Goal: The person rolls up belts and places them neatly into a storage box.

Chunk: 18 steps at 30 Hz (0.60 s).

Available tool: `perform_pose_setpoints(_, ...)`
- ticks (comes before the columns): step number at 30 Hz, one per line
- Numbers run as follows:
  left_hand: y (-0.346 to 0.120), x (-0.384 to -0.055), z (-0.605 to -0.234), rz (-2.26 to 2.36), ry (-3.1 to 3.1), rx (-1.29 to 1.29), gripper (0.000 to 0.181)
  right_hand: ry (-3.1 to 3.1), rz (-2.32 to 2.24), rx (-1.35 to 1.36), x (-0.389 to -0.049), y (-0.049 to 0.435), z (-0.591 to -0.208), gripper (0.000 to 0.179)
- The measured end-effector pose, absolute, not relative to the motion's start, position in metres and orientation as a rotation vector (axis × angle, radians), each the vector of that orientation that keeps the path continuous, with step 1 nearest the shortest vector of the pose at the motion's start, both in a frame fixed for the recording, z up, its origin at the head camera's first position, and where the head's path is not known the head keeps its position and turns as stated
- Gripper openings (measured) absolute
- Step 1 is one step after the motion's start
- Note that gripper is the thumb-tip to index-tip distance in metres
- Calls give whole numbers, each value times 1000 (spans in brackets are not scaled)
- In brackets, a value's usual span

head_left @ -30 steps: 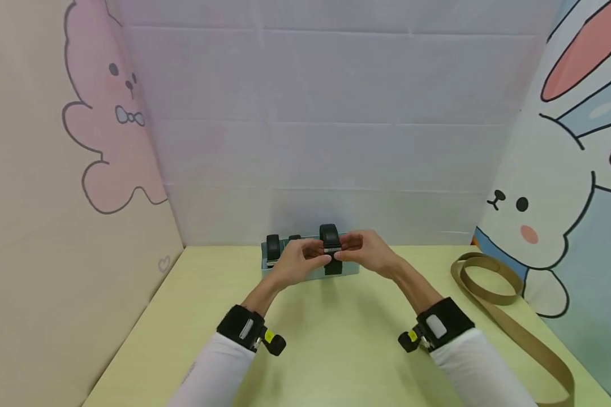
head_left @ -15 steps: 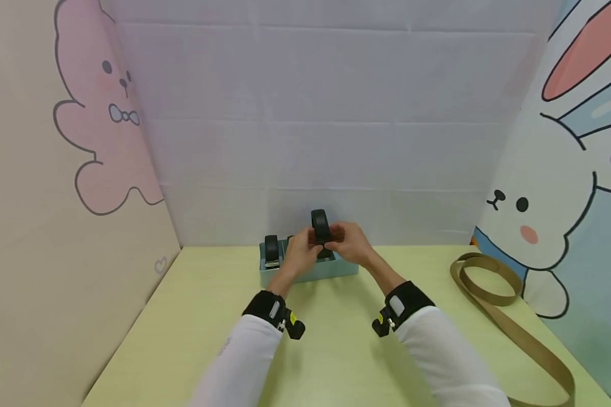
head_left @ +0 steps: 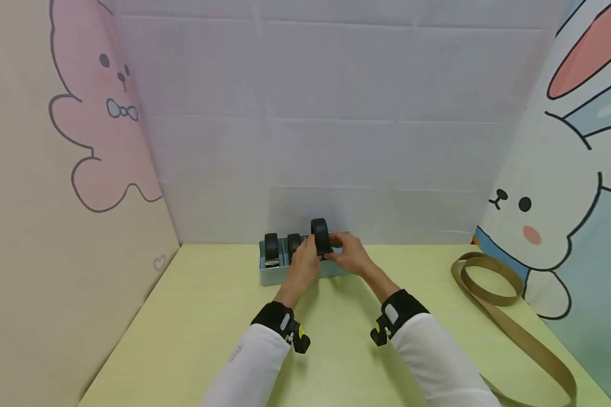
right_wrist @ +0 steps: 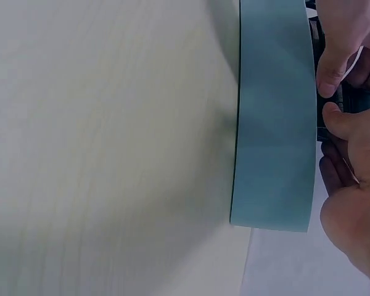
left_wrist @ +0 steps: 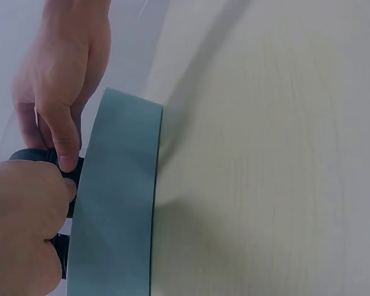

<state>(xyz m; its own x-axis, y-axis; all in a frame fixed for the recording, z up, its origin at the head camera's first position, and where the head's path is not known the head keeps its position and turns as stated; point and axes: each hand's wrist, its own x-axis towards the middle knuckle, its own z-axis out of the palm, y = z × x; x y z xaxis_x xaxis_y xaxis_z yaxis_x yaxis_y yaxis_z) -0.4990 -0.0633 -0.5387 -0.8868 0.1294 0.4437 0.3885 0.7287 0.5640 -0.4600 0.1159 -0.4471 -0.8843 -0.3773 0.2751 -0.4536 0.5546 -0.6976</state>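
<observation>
In the head view a rolled black belt [head_left: 319, 234] stands on edge over the right half of a blue-green divided box [head_left: 274, 277]. My left hand [head_left: 305, 265] pinches the roll from the left, and my right hand [head_left: 350, 254] pinches it from the right. Both thumbs press its near side low down, just above the box's front wall, as the left wrist view shows beside the box [left_wrist: 114, 197]. Fingers hide much of the roll's lower part. Two more rolled black belts, a left one [head_left: 271, 249] and a middle one [head_left: 293, 243], sit in the box's other compartments.
A long tan strap [head_left: 529, 345], partly coiled at its far end, lies along the right of the pale yellow table [head_left: 193, 328]. Behind the box rises a white sheet wall [head_left: 326, 113]. Cartoon-printed panels flank the table.
Both hands first raised the black belt roll and shifted it slightly left; since then it has come down a little toward the box. The left hand's wrist moved right, uncovering the middle roll.
</observation>
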Motion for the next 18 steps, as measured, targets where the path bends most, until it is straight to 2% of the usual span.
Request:
perform_pose_setpoints(2, -63, -487, -530, -901, -2564, -402, 64, -2701, 1221, 715, -458, 117, -448, 40)
perform_pose_setpoints(5, -62, -478, -522, -881, -2595, -412, 81, -2731, 1185, 715, -457, 117, -448, 36)
perform_pose_setpoints(8, -66, -480, -525, -856, -2624, -461, 93, -2785, 1108, 720, -457, 117, -445, 31)
perform_pose_setpoints(13, -74, -490, -525, -822, -2778, -529, 86, -2872, 1131, 748, -454, 119, -442, 28)
perform_pose_setpoints(18, -78, -492, -515, -777, -2971, -528, 86, -2936, 1271, 755, -450, 121, -440, 28)
